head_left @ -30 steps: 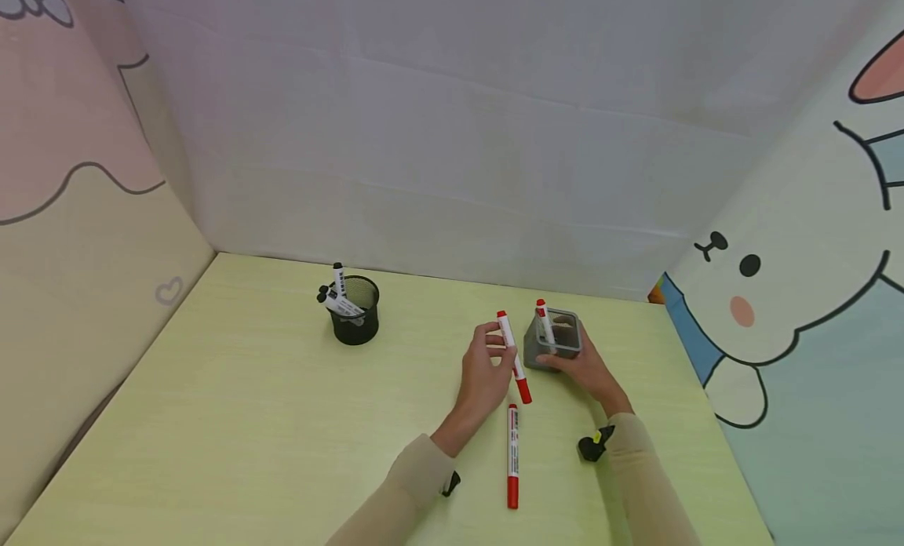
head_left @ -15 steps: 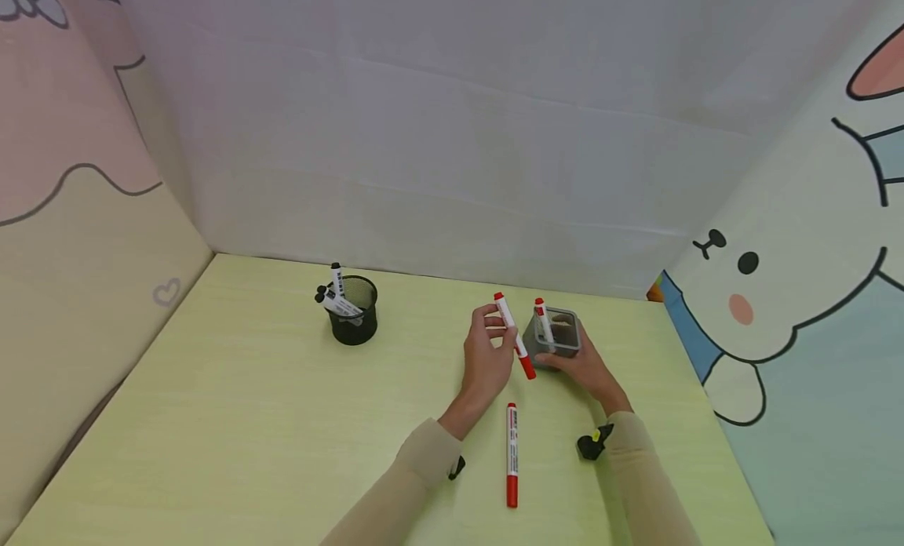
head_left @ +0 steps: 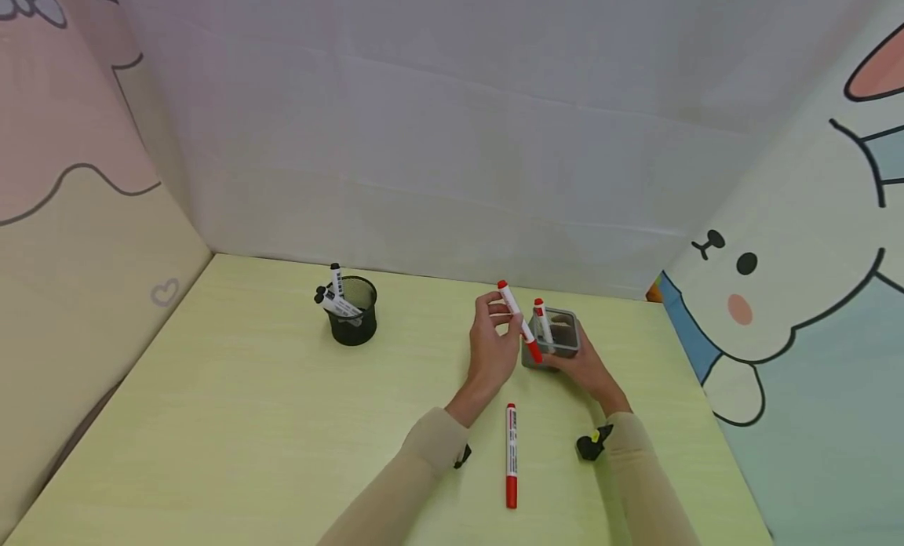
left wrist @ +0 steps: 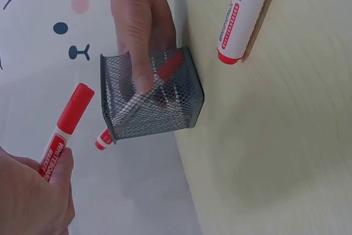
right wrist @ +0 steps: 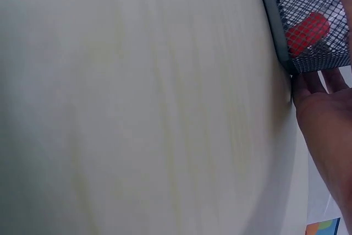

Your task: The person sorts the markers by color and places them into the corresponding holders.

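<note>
Between thumb and fingers, my left hand (head_left: 494, 346) pinches a red-and-white whiteboard marker (left wrist: 55, 155), tilted with its red cap down, just left of a square grey mesh pen holder (left wrist: 151, 94). My right hand (head_left: 586, 369) grips that holder from the right side, thumb along its near wall. One red marker (head_left: 543, 320) leans inside the holder, its end above the rim. Another red marker (head_left: 512, 456) lies on the table in front of the hands, red cap toward me.
A round black mesh pen cup (head_left: 355, 330) stands at the back left with several black-capped markers (head_left: 337, 301) in it. Printed cloth panels (head_left: 452, 138) close off the back and both sides of the table (head_left: 247, 420).
My left hand has moved up and to the right with its marker, toward the holder's rim. The right hand and the holder have stayed in place.
</note>
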`<state>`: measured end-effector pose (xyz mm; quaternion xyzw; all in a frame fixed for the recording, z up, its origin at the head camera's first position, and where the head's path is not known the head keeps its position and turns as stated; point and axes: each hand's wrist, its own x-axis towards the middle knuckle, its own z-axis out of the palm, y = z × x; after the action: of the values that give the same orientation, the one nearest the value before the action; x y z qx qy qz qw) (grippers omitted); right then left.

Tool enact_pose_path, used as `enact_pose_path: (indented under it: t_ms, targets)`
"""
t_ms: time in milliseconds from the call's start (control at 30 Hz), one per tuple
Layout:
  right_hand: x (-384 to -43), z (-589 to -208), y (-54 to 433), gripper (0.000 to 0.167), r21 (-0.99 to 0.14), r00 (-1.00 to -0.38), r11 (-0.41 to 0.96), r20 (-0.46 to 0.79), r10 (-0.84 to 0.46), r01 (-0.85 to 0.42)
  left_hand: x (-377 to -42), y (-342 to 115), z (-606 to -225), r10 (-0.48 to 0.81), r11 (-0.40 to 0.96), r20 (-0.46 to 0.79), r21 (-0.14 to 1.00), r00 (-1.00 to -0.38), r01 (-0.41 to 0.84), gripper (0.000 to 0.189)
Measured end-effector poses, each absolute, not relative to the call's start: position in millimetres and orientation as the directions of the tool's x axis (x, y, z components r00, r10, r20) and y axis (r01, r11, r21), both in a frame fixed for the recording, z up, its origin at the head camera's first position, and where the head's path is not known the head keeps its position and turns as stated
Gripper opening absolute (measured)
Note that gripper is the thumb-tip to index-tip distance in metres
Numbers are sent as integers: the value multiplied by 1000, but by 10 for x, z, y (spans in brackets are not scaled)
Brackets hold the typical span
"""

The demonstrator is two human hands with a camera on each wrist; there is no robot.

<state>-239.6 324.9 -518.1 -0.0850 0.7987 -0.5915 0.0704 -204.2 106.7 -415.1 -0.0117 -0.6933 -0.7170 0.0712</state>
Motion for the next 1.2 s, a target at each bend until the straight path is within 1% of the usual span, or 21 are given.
enact_pose_path:
  t_ms: [167,400,700,1033,1200]
  targets:
    - [-2375,-5173,3247,87,-932,-981,362,-66,-183,-5,-2114,1104,-4155,-90,-64,164,983,-982,170,40]
    - [-2383,-5174,3244,85,-934,-981,356,-47,-186,-23,-2223,1177,-4154,-86,-94,205,973,-975,212,41]
    - [-2388,-5177,3228,87,-940,-979,338,-31,-199,-40,-2296,1262,-4139,-66,-111,225,967,-972,231,42]
    - [-2398,-5184,3243,84,-947,-975,315,-13,-220,-58,-2301,1352,-4191,-14,-19,218,976,-976,218,39]
    - [-2399,-5188,3244,85,-956,-973,286,1,-232,-69,-2289,1364,-4225,-14,-7,211,977,-977,211,36]
